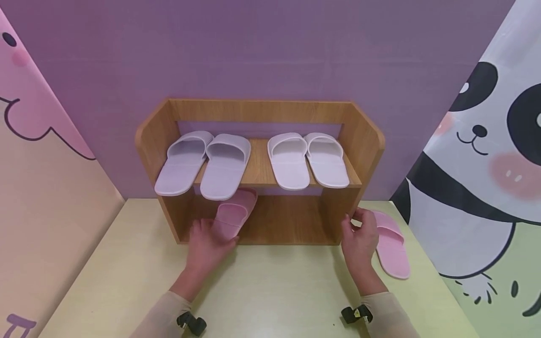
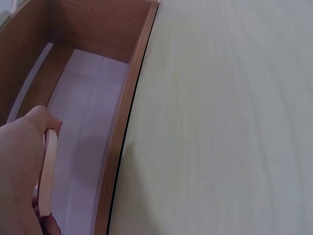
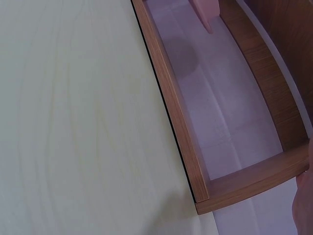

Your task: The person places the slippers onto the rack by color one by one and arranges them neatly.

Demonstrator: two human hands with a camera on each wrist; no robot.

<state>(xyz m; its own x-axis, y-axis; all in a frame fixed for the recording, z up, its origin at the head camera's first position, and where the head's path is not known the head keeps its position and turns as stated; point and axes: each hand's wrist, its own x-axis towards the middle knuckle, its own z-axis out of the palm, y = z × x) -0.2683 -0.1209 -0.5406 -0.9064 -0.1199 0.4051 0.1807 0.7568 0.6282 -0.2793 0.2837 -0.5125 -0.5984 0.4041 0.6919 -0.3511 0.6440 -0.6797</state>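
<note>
My left hand [image 1: 207,246] grips a pink slipper [image 1: 234,213] by its open sole end. The slipper is tilted, its strap end reaching into the lower level of a wooden shoe rack [image 1: 262,111]. In the left wrist view, thumb and fingers pinch the slipper's sole [image 2: 47,174] edge-on. My right hand [image 1: 361,239] holds the front edge of the rack's right side panel, low down; in the right wrist view only a sliver of this hand [image 3: 303,200] shows. Another pink slipper [image 1: 394,249] lies on the table just right of my right hand.
On the upper shelf stand a pair of lilac slippers [image 1: 224,171] at left and a pair of white slippers [image 1: 291,169] at right. The rack stands on a pale wooden table [image 1: 270,291] against a purple wall [image 1: 262,51]. Cartoon-printed panels [image 1: 477,188] flank it.
</note>
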